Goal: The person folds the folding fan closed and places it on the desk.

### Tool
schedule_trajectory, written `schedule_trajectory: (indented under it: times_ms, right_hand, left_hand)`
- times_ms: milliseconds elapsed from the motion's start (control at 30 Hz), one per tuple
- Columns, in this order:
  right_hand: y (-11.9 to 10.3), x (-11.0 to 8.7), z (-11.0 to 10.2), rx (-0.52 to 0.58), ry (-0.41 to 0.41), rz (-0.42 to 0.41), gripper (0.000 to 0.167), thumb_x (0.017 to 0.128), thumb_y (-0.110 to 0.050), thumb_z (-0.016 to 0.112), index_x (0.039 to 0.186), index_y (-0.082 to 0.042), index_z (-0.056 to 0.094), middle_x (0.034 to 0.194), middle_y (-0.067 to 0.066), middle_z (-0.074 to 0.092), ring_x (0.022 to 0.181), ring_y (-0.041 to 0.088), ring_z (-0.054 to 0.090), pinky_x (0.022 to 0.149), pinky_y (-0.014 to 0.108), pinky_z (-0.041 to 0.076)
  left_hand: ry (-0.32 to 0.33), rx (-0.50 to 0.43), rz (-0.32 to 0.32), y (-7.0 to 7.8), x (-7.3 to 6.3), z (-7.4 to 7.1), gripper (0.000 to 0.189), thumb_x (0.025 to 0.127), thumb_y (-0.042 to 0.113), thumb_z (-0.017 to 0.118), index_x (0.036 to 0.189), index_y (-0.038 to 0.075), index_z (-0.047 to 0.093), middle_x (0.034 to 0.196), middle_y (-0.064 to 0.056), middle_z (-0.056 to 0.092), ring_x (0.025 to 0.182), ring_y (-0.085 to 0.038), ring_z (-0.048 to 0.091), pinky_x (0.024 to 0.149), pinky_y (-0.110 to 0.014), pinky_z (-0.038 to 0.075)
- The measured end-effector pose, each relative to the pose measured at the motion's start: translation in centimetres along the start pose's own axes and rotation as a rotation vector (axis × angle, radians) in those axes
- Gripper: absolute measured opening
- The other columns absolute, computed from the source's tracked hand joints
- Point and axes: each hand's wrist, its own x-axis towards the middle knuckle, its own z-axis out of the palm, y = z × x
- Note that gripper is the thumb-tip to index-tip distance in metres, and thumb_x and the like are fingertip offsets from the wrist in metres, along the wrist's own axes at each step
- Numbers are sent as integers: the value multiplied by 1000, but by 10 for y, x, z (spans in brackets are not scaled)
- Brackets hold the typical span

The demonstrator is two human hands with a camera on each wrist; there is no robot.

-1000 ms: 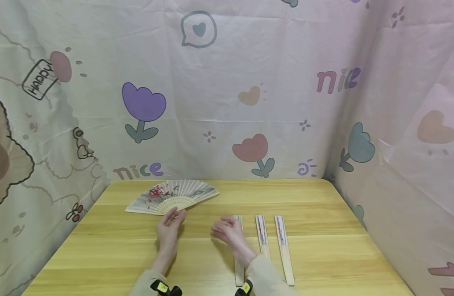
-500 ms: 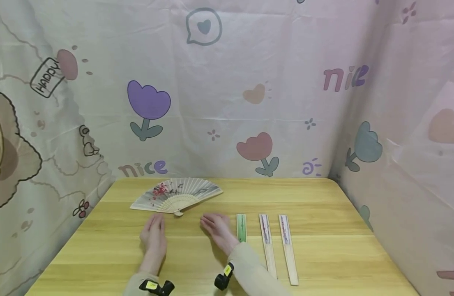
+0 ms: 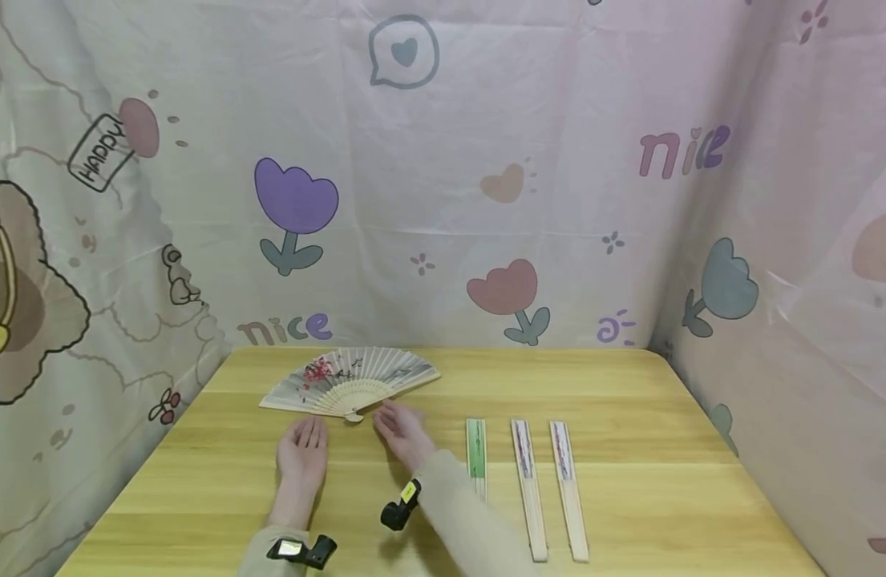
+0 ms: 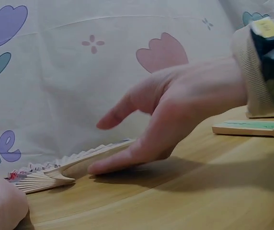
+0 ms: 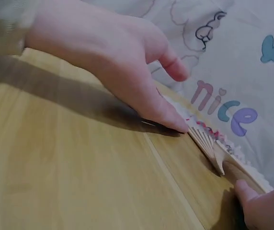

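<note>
An opened folding fan [image 3: 354,391] with red blossoms on grey-white pleats lies spread at the back left of the table, its pivot toward me. Just in front of its left edge is my left hand [image 3: 301,455], fingers loosely extended. My right hand [image 3: 405,435] is at the right of the pivot, thumb and fingers apart. In the right wrist view a fingertip of the left hand [image 4: 3,203] comes close to the fan's edge; whether it touches, I cannot tell. Neither hand grips anything.
To the right, three folded fans lie side by side: a green one [image 3: 476,449] partly behind the right sleeve, and two with white-and-red ends, the middle fan [image 3: 529,489] and the right fan [image 3: 568,489]. A printed cloth [image 3: 443,160] surrounds the wooden table [image 3: 652,497].
My left hand has left the fan's pivot and moved left. My right hand has moved left toward the pivot, off the green folded fan, uncovering its top. The fan remains spread.
</note>
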Motion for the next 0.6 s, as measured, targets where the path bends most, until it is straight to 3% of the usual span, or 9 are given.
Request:
schedule_trajectory:
  times_ms: [233, 600]
  right_hand:
    - [8, 13, 10, 15, 62, -4, 45, 102, -2, 50, 138, 22, 37, 144, 38, 40, 139, 45, 43, 123, 44, 41]
    - [15, 29, 24, -7, 172, -19, 42, 99, 1, 52, 135, 21, 45, 138, 40, 51, 130, 44, 56, 114, 48, 50]
  left_hand:
    - [-11, -71, -4, 0, 0, 0, 62, 110, 23, 16, 157, 18, -24, 167, 10, -24, 156, -4, -12, 129, -14, 4]
    - [-11, -78, -11, -1, 1, -3, 62, 110, 24, 18, 158, 18, -21, 169, 9, -19, 157, -6, -8, 130, -14, 6]
